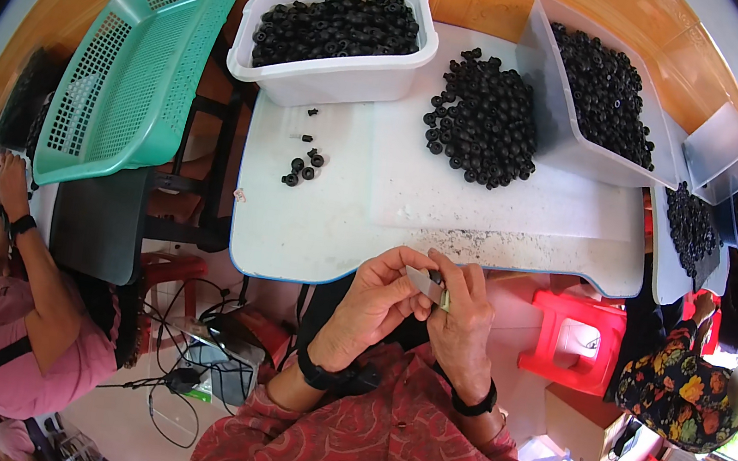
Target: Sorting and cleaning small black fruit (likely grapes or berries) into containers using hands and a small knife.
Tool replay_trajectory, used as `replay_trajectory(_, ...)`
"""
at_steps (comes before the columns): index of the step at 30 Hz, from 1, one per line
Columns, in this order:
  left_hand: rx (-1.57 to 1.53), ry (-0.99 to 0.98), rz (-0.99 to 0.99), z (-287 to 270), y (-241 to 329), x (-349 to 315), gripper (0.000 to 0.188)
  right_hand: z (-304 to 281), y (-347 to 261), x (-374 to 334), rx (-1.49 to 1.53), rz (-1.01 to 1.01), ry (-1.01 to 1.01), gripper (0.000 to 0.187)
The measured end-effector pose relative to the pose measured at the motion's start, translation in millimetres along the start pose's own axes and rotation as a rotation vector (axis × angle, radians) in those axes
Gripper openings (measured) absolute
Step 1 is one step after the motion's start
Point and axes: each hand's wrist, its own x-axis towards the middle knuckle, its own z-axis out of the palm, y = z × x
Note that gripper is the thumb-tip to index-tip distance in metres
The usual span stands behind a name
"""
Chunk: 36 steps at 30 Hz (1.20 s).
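Observation:
My left hand [370, 303] and my right hand [466, 323] meet in front of the table's near edge, fingers closed in pinches. Between them is a flat, pale grey strip [422, 282], its kind unclear, running from the left fingertips toward the right ones. A small black part [435, 278] shows at the right fingertips, partly hidden by them. Something pale green also peeks out there, too small to name. On the white table beyond lies a heap of small round black parts [486, 120], and a few loose black parts [310, 167] sit at the left.
A white tub [332, 86] of black parts stands at the back left, a translucent bin [575, 150] of them at the back right. A green basket [127, 87] is farther left. People sit on both sides. A red stool [569, 336] and cables [183, 365] are below.

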Motion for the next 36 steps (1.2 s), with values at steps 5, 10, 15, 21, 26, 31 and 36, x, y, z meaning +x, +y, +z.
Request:
replay_trajectory(5, 0.005, 0.022, -0.001, 1, -1, 0, 0.017, 1, 1, 1, -0.039, -0.006, 0.005, 0.048)
replay_trajectory(10, 0.014, 0.008, -0.001, -1, -1, -1, 0.018, 4, 4, 0, -0.063, -0.017, 0.014, 0.048)
replay_trajectory(15, 0.038, 0.04, 0.01, 2, -2, -2, 0.022, 5, 4, 0, -0.077, -0.02, 0.028, 0.048)
replay_trajectory(21, 0.007, 0.031, 0.015, 2, -3, -3, 0.02, 4, 3, 0, -0.095, -0.018, 0.035, 0.048)
replay_trajectory(26, 0.035, 0.029, 0.051, 6, -1, -5, 0.017, 5, 4, 1, -0.089, -0.025, 0.048, 0.045)
replay_trajectory(31, 0.084, -0.014, 0.09, 20, 7, -8, 0.013, 7, 29, 3, -0.031, 0.116, 0.051, 0.034)
replay_trajectory(36, 0.073, 0.06, 0.045, 15, 8, -6, 0.013, 1, 15, 6, 0.404, 0.309, 0.023, 0.017)
